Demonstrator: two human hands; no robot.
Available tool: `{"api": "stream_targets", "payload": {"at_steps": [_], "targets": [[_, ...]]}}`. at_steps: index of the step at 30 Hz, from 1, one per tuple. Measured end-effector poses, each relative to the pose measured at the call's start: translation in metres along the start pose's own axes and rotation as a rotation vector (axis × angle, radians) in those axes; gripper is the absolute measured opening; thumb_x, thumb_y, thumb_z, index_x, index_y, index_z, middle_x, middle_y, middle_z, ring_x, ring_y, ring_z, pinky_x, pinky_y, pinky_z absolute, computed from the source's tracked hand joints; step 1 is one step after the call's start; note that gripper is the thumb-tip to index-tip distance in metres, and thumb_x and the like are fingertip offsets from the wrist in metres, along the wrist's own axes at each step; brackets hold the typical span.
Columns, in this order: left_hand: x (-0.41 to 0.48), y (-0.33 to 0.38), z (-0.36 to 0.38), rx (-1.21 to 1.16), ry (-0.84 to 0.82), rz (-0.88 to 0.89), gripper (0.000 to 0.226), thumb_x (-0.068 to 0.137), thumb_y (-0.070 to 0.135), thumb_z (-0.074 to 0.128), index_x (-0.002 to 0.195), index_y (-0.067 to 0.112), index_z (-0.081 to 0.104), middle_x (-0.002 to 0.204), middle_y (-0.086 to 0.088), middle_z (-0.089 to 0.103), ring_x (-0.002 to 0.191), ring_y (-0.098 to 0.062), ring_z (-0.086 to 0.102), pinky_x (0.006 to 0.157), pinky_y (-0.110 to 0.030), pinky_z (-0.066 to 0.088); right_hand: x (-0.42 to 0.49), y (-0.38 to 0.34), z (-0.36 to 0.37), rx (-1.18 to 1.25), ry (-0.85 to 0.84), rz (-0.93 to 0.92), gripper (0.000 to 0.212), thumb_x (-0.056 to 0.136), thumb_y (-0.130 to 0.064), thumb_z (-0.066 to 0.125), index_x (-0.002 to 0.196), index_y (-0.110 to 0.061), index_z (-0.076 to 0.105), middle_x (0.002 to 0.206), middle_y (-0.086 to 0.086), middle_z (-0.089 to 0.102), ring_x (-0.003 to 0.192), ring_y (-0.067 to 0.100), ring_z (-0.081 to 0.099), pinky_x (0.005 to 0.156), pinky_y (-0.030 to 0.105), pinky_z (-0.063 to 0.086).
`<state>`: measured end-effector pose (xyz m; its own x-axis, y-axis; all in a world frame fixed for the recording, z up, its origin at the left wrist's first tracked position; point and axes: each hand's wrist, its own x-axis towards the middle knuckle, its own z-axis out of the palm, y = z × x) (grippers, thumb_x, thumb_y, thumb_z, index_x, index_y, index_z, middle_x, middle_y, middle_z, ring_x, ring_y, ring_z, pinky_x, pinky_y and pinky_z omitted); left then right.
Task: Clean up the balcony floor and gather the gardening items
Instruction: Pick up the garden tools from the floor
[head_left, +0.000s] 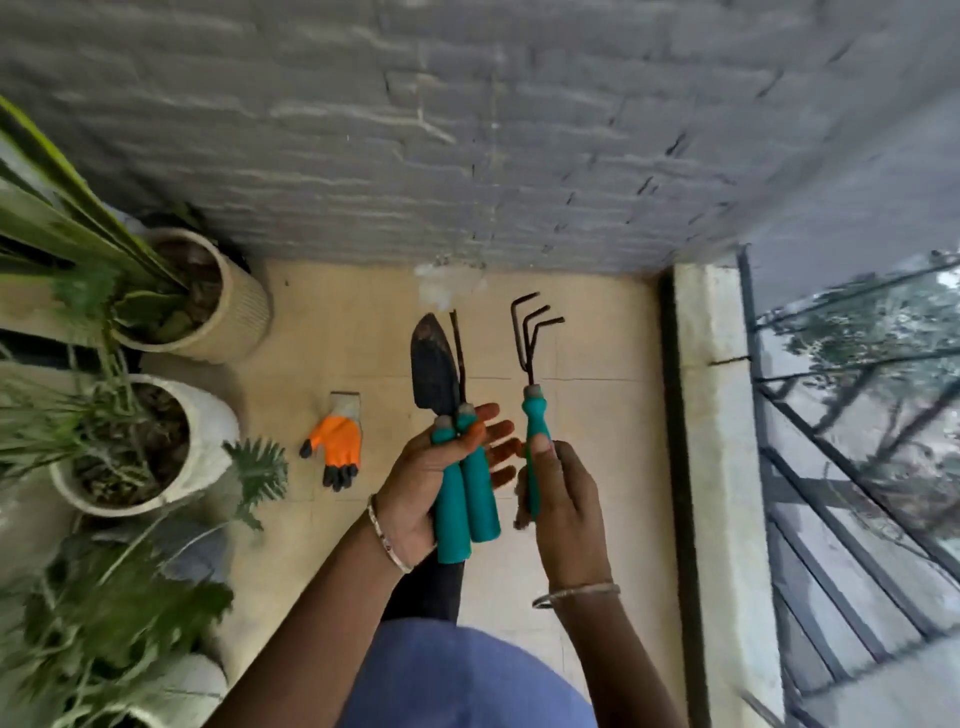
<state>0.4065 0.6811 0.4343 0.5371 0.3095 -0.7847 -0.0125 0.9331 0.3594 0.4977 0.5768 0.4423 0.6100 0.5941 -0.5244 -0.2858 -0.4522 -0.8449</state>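
Note:
My left hand (421, 483) holds two teal-handled tools side by side: a dark trowel (434, 374) and a thin weeder (460, 353). The fingers are stretched out behind the handles and the thumb presses across them. My right hand (558, 499) grips the teal handle of a three-pronged hand rake (530, 343), prongs pointing up and away from me. Both hands hover above the beige tiled floor (597, 415). An orange, black and white gardening glove (335, 441) lies flat on the tiles left of my hands.
Three potted plants stand along the left: a ribbed beige pot (244, 312), a white pot (208, 431) and leafy ones nearer me. A grey brick wall (467, 156) closes the far end. A concrete ledge (722, 441) with a black metal railing (857, 493) runs on the right.

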Motion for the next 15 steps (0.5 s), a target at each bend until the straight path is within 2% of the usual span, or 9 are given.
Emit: {"api": "stream_targets", "payload": {"at_steps": [2,4,6,10,12,15], "targets": [[-0.044,-0.006,0.011,0.018,-0.063,0.011,0.044,0.086,0.020,0.061,0.129,0.012,0.062,0.130,-0.016,0.064,0.122,-0.037,0.059,0.109,-0.060,0.038,-0.049,-0.020,-0.003,-0.021,0.022,-0.045,0.046,0.100,-0.049,0.042,0.097,-0.006,0.059,0.077,0.013,0.063,0.062,0.021,0.056,0.058,0.040,0.050],[-0.094,-0.009,0.025,0.050,-0.141,0.021,0.045,0.086,0.020,0.062,0.131,0.014,0.061,0.130,-0.015,0.064,0.124,-0.036,0.058,0.106,-0.058,0.042,-0.102,-0.039,-0.007,-0.057,0.067,-0.092,0.044,0.100,-0.048,0.041,0.097,-0.009,0.061,0.081,0.011,0.065,0.065,0.026,0.060,0.060,0.042,0.053],[-0.140,-0.012,0.037,0.072,-0.222,0.022,0.046,0.087,0.018,0.061,0.133,0.013,0.060,0.131,-0.014,0.063,0.124,-0.035,0.057,0.101,-0.053,0.047,-0.152,-0.054,-0.012,-0.069,0.118,-0.156,0.038,0.102,-0.044,0.042,0.095,-0.012,0.062,0.080,0.007,0.067,0.065,0.024,0.063,0.059,0.041,0.054],[-0.220,-0.023,0.060,0.156,-0.370,0.004,0.048,0.087,0.018,0.062,0.135,0.012,0.059,0.135,-0.012,0.061,0.124,-0.033,0.054,0.109,-0.053,0.038,-0.241,-0.079,-0.021,-0.041,0.230,-0.233,0.036,0.095,-0.046,0.046,0.093,-0.013,0.060,0.076,0.006,0.067,0.065,0.020,0.063,0.056,0.035,0.051],[-0.251,-0.031,0.070,0.252,-0.377,0.022,0.046,0.085,0.020,0.066,0.129,0.011,0.063,0.130,-0.015,0.064,0.119,-0.034,0.058,0.109,-0.053,0.040,-0.276,-0.085,-0.025,-0.046,0.309,-0.251,0.035,0.092,-0.051,0.048,0.095,-0.019,0.060,0.078,0.003,0.067,0.069,0.017,0.062,0.060,0.040,0.051],[-0.303,-0.048,0.095,0.368,-0.408,0.015,0.050,0.083,0.022,0.069,0.129,0.005,0.062,0.128,-0.021,0.063,0.110,-0.035,0.064,0.094,-0.046,0.054,-0.333,-0.099,-0.034,-0.015,0.436,-0.288,0.034,0.089,-0.056,0.052,0.098,-0.024,0.058,0.081,0.002,0.066,0.074,0.021,0.062,0.067,0.050,0.051]]}}
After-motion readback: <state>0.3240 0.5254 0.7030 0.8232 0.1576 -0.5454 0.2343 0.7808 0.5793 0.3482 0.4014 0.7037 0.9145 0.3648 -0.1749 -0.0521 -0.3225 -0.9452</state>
